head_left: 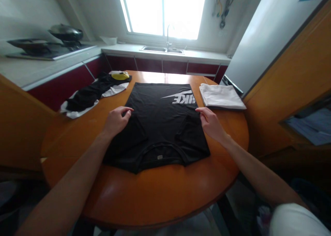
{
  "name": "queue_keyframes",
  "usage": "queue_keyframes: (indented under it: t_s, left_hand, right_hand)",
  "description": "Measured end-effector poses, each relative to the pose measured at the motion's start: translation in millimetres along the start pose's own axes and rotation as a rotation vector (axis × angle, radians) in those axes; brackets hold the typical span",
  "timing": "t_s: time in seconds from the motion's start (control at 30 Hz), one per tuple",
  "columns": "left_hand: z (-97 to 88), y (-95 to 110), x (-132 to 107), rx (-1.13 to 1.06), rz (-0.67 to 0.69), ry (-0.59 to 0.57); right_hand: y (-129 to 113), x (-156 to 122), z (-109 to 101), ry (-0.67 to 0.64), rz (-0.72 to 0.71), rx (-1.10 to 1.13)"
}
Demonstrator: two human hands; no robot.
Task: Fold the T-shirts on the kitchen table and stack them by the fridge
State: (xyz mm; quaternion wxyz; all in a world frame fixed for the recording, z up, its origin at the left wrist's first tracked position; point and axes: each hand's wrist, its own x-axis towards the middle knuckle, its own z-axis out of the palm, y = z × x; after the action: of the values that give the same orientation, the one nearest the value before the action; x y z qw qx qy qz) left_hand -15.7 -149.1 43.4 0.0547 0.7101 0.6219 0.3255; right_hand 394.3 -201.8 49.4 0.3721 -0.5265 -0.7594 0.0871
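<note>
A black T-shirt point(160, 125) lies spread on the round wooden table point(160, 198), its collar toward me and a white logo near its far right corner. Both short sleeves look folded inward over the body. At the shirt's left edge, my left hand point(117, 121) has thumb and index finger closed on the cloth. My right hand point(211, 123) pinches the opposite edge, just below the logo, with its fingers curled. The fabric between my hands lies nearly flat.
Folded white cloth point(222, 95) rests on a dark one at the table's right. Black-and-white clothing point(88, 94) lies heaped at the left, with a yellow item point(120, 76) on it. Beyond are a sink point(162, 50), a stove with pans point(66, 32) and a fridge point(258, 39).
</note>
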Motion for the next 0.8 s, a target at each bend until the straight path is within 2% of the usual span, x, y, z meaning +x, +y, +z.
queue_keyframes:
  t_s: [0.07,0.13,0.23,0.3,0.4,0.47,0.53,0.6,0.7,0.8]
  left_hand:
    - [0.4,-1,1,-0.014,0.01,0.011]
    - [1.3,-1,1,-0.015,0.017,0.017]
    - [2.7,1,0,-0.006,0.01,0.012]
    - [3.1,2,0,-0.013,-0.002,0.002]
    - [3.0,1,1,-0.022,-0.005,0.005]
    - [2.7,0,1,-0.015,-0.003,0.007]
    - [2.3,-1,1,-0.008,-0.012,0.003]
    - [1.7,-1,1,-0.013,-0.019,0.0]
    - [0.7,0,0,-0.034,-0.006,-0.001]
    - [-0.6,1,-1,-0.047,0.006,-0.002]
  right_hand:
    - [0,-24,7,-0.04,-0.041,-0.07]
    - [2,-47,18,-0.14,-0.058,-0.169]
    - [8,-63,26,-0.222,-0.025,-0.254]
    - [11,-55,20,-0.161,0.002,-0.238]
    - [8,-27,5,-0.032,0.023,-0.19]
    - [3,-7,2,-0.007,0.03,-0.19]
    - [-2,6,11,-0.025,0.043,-0.218]
    - [-6,10,30,-0.076,0.067,-0.263]
    - [-6,6,62,-0.226,0.106,-0.342]
    - [-2,1,77,-0.33,0.126,-0.387]
